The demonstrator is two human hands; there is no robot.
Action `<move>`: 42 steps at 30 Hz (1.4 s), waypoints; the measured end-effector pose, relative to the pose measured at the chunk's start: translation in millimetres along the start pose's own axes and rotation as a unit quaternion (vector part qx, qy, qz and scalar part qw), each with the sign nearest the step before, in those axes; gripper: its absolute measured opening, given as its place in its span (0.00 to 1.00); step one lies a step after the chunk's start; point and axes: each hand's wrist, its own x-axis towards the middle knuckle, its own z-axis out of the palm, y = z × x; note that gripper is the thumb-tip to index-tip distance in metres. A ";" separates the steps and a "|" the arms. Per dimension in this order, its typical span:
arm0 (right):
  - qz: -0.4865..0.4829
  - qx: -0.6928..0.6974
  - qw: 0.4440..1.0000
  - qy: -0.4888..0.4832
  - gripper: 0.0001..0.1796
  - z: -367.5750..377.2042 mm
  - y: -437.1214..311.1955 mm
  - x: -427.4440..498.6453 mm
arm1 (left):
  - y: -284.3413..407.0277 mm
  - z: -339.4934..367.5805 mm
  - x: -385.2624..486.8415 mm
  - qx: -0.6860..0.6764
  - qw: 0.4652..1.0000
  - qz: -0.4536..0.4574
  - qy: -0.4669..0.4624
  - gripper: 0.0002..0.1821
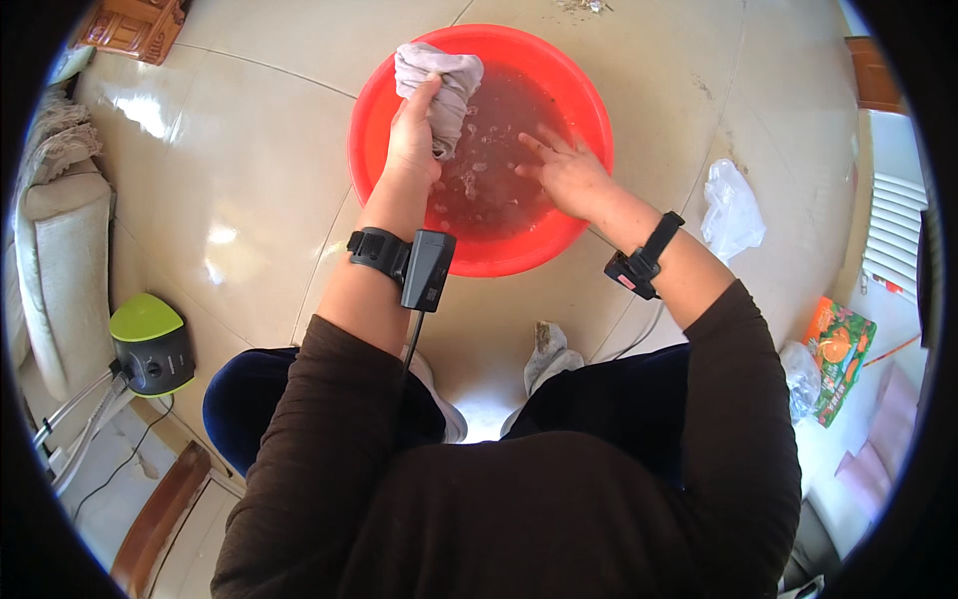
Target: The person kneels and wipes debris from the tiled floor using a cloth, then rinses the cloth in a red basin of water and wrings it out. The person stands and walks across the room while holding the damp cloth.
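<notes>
A wet, pale grey-pink cloth (451,101), bunched and twisted, is held by my left hand (414,138) over the left part of a round red plastic basin (479,263). Murky water (498,168) with patches of foam lies in the basin. My right hand (565,168) has its fingers spread at the basin's right side, over the water or just touching it; which of these I cannot tell. Nothing is in that hand. Each wrist bears a black strap with a small device.
The basin stands on a glossy tiled floor (247,150). A clear plastic bag (732,210) lies to its right, and an orange-and-green box (842,363) is further down. At left are a black-and-green device (153,348) with cables and a pale upholstered seat (71,247).
</notes>
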 end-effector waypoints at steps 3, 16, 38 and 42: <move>0.015 -0.266 0.964 0.010 0.22 -1.2 2.4 3.7 | -1.3 -9.3 2.8 0.045 0.999 -0.012 -0.011 0.18; -0.074 0.176 0.978 0.086 0.38 -33.5 -1.5 2.9 | -4.9 23.2 -15.8 0.118 0.980 -0.029 -0.158 0.23; 0.049 0.323 0.943 0.058 0.14 -103.4 -93.1 -156.5 | 68.8 122.9 -184.7 0.152 0.954 -0.142 -0.214 0.13; -0.004 0.448 0.891 0.079 0.12 -93.7 -138.0 -200.6 | 112.9 152.9 -221.9 -0.016 0.971 -0.166 -0.170 0.19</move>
